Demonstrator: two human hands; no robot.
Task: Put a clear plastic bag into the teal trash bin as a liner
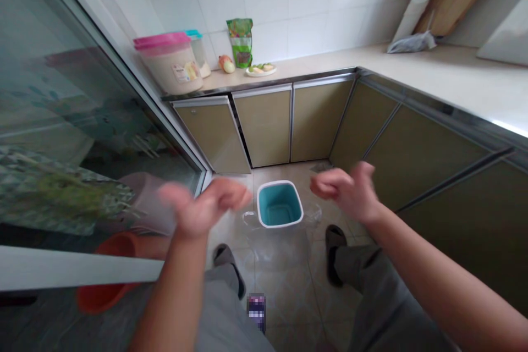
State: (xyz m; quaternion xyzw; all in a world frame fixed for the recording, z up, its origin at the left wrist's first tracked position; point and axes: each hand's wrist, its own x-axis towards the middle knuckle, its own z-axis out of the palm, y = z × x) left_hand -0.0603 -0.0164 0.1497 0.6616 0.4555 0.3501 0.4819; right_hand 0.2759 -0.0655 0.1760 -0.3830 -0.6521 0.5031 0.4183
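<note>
Tiled floor point(295, 305); the squarish teal bin point(280, 201) is white-rimmed.

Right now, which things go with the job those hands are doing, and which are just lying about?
Probably part of the job:
left hand and right hand, both raised
teal bin on the floor
what looks like a clear plastic bag by it

Probably just lying about:
pink-lidded container
green pouch
white plate
orange basin

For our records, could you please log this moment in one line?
left hand: left of teal bin; right hand: right of bin; both: blurred, hold unclear; clear plastic: beside bin
</note>
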